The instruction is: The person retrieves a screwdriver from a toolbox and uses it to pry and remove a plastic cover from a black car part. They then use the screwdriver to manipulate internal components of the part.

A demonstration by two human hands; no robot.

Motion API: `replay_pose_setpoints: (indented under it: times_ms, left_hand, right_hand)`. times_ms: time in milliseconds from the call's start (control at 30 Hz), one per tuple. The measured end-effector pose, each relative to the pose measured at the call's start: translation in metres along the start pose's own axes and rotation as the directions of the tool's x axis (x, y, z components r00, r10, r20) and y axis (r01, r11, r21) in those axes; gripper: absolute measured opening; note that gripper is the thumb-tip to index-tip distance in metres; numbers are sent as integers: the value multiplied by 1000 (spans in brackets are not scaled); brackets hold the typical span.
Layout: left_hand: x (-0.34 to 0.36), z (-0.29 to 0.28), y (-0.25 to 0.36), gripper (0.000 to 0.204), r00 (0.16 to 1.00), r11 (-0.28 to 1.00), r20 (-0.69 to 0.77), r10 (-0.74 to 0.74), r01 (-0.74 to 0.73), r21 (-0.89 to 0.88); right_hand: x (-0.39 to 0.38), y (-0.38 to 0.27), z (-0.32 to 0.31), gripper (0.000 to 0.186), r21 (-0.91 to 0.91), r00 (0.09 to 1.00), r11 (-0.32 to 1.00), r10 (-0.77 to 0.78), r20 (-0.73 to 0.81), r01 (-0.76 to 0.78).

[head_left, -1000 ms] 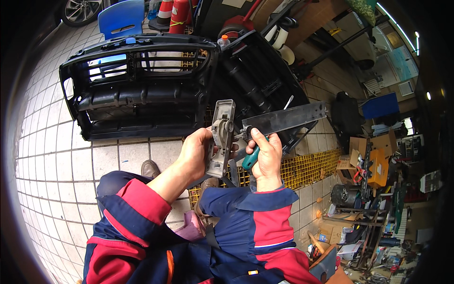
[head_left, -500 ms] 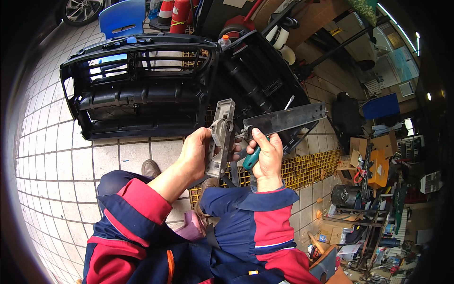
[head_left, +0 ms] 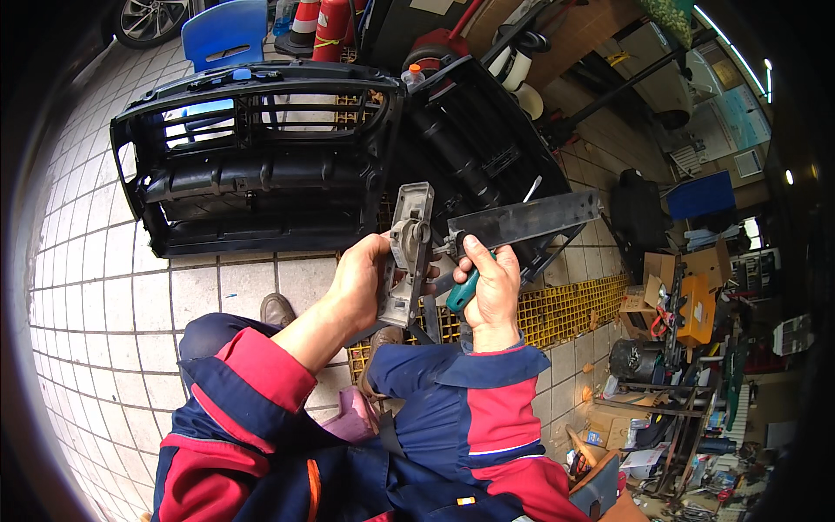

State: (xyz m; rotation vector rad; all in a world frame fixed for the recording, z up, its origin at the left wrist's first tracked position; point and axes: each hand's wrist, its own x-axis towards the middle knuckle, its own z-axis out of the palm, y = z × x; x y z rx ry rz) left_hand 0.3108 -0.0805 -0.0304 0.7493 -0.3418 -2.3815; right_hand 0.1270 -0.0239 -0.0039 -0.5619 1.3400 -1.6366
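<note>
My left hand (head_left: 355,280) is closed round a long grey plastic housing (head_left: 402,300) with a rounded piece at its middle. The housing stands nearly upright over my lap, and its far side hides some of the fingers. Just to the right, my right hand (head_left: 494,291) grips a screwdriver by its green handle (head_left: 464,294); a metal tip shows above the hand. The thumb and fingers of that hand also pinch one end of a flat black strip (head_left: 531,217), which reaches out to the right. Housing and strip almost meet between my hands; whether they are joined I cannot tell.
A black slatted frame (head_left: 252,178) stands ahead on the tiled floor (head_left: 113,322), beside a large black panel (head_left: 461,157). Yellow grating (head_left: 570,306) crosses the floor under my hands. A blue chair (head_left: 224,35) is behind the frame. Tools and boxes crowd a rack (head_left: 661,396) at right.
The grey housing has turned very slightly in my left hand, and less of the fingers behind it shows. My right hand, screwdriver and black strip stay nearly still.
</note>
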Motion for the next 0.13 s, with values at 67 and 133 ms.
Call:
replay_pose_setpoints:
  times_ms: [67, 133]
  left_hand:
    - [1, -1, -1, 54, 1000, 1000, -9, 15, -15, 9]
    - [2, -2, -1, 53, 1000, 1000, -12, 24, -24, 15]
  right_hand:
    - [0, 0, 0, 17, -1, 1000, 1000, -5, -5, 5]
    - [1, 0, -1, 18, 12, 1000, 1000, -7, 6, 7]
